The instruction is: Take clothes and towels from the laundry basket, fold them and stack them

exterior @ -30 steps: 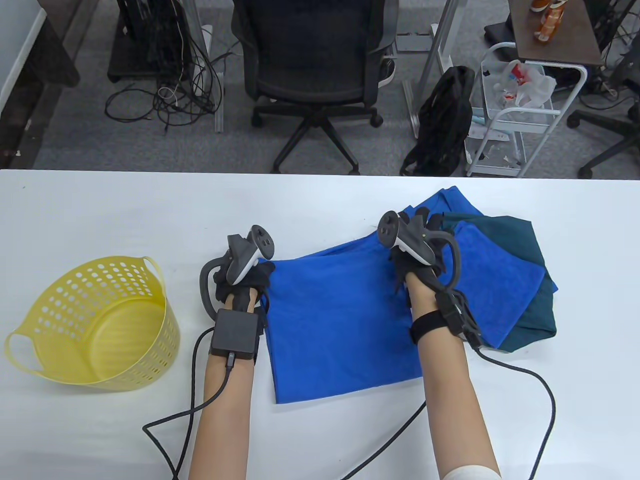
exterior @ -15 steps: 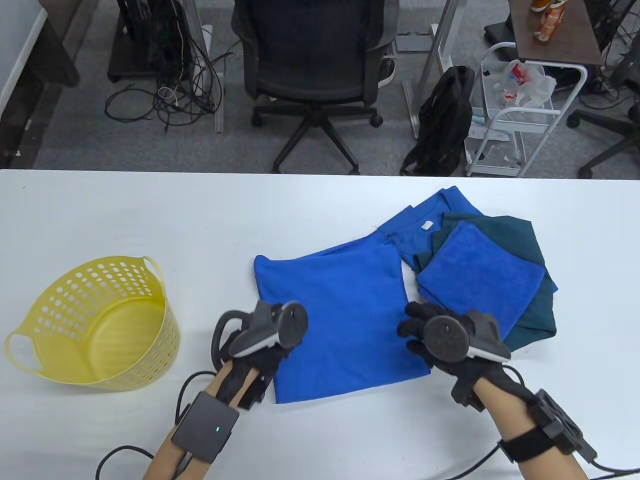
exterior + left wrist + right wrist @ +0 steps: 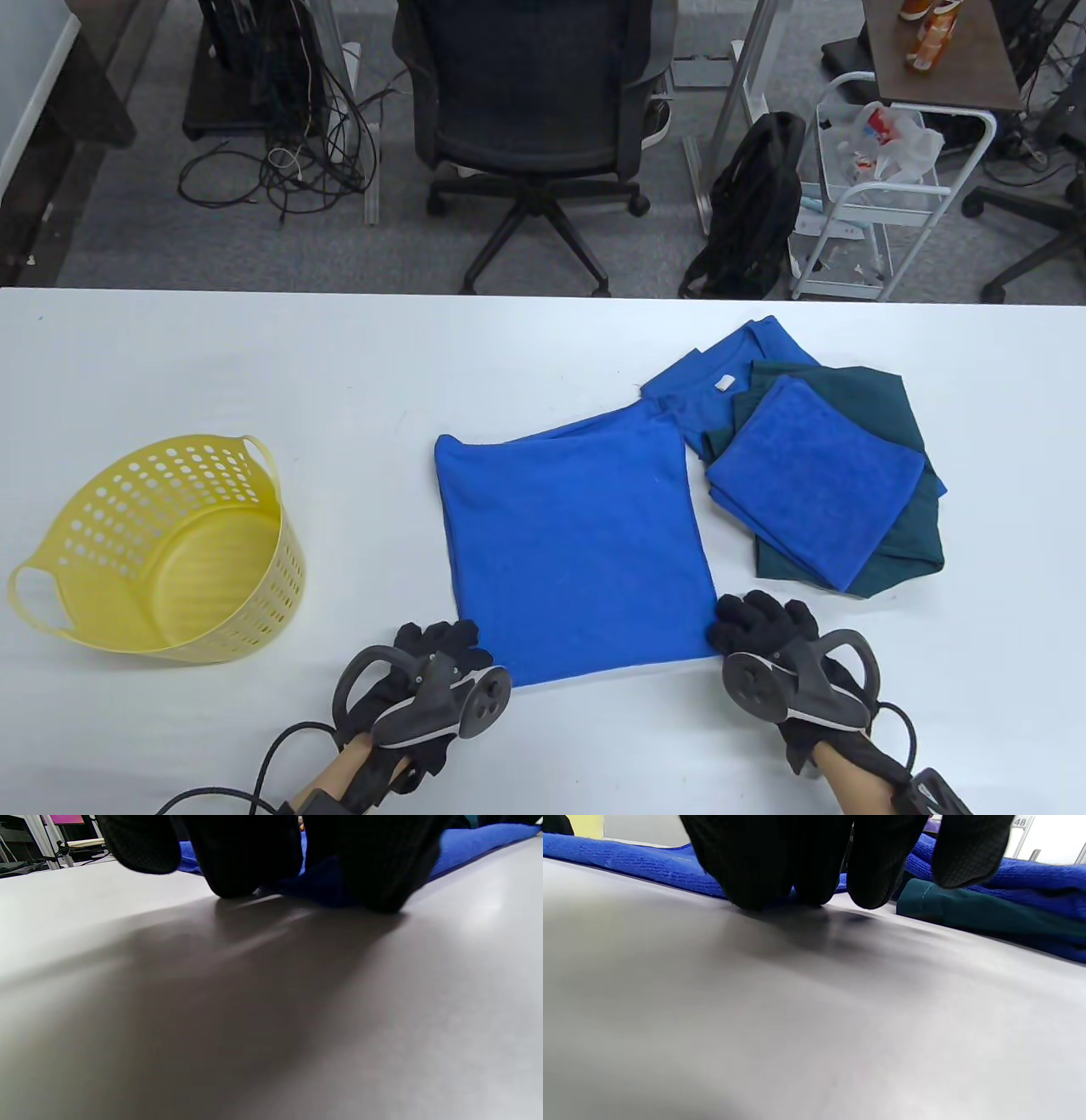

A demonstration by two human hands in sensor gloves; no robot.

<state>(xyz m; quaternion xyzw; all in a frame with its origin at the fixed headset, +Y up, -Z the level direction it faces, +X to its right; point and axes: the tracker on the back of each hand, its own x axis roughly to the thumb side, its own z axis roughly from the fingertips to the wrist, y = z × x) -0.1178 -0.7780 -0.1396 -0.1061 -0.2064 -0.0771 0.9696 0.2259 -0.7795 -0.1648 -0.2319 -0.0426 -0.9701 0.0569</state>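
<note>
We start at our left hand [image 3: 424,671], low on the white table [image 3: 254,356] at the near left corner of the blue towel [image 3: 577,543]. In the left wrist view its gloved fingers [image 3: 246,857] curl down to the tabletop with the towel's edge tucked among them, so it appears to pinch that corner. Our right hand [image 3: 785,666] sits at the towel's near right corner. In the right wrist view its fingertips [image 3: 763,870] press down at the blue edge, curled; they seem to grip the cloth, though the contact itself lies in shadow. A dark tracker rides on the back of each hand.

Between our hands the blue towel lies flat as a rough square in the middle of the table, its near edge running from one hand to the other.

Just beyond the right hand, to the right of the flat towel, we see the folded stack [image 3: 814,475]: a small blue folded towel on top, a dark teal cloth [image 3: 899,526] under it, and another blue piece with a white tag reaching out at the far side. The stack's left corner lies just beside the flat towel's right edge.

Well apart on the left stands the yellow laundry basket [image 3: 161,543], perforated and tilted toward us.

Past the table's far edge stand an office chair [image 3: 534,110], a black bag and a white cart on grey floor.
</note>
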